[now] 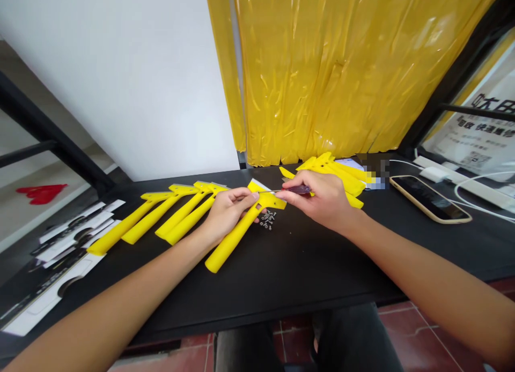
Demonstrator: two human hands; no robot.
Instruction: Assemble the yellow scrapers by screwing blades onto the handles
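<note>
My left hand (231, 211) is closed on the head of a yellow plastic scraper (235, 240), whose long handle slants down toward me. A screwdriver (296, 190) with a dark purplish handle is pinched in my right hand (322, 198). Its thin shaft points left across the scraper's head; whether the tip touches a screw is hidden by my fingers. Small metal screws and nuts (267, 220) lie in a loose pile on the table just under the scraper. To the left, several similar yellow scrapers (189, 211) lie side by side.
More yellow pieces (348, 179) are heaped behind my right hand. A phone (430, 198) lies at the right beside a white power strip (462, 179) and cables. White printed cardboard sleeves (56, 286) are stacked at the left. A yellow plastic curtain (322, 77) hangs behind the black table (322, 270).
</note>
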